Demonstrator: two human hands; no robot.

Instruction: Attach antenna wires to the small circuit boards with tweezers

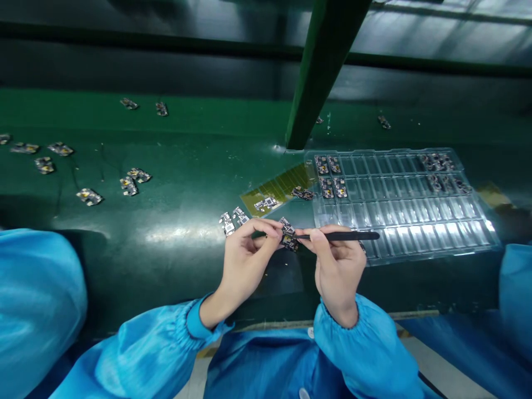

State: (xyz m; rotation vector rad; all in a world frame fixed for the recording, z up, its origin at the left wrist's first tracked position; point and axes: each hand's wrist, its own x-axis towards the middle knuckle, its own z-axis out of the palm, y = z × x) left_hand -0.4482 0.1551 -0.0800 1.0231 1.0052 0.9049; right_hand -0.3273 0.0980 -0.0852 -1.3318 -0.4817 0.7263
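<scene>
My left hand (249, 255) pinches a small circuit board (288, 235) between thumb and fingers, just above the green bench. Black tweezers (351, 236) lie in the closed fingers of my right hand (337, 266), their tips pointing left at that board. Whether the tips touch it I cannot tell. Two loose boards (227, 223) rest just beyond my left hand. Behind the hands lies a yellow film sheet (278, 185) marked into strips, with one board (266, 204) on it and another (302, 193) at its right end.
A clear compartmented tray (399, 210) sits at right, with several boards in its upper rows. More boards (89, 196) are scattered on the green bench (178, 183) at left. A green post (318, 72) rises behind the tray. Blue sleeves of other people (37, 299) flank me.
</scene>
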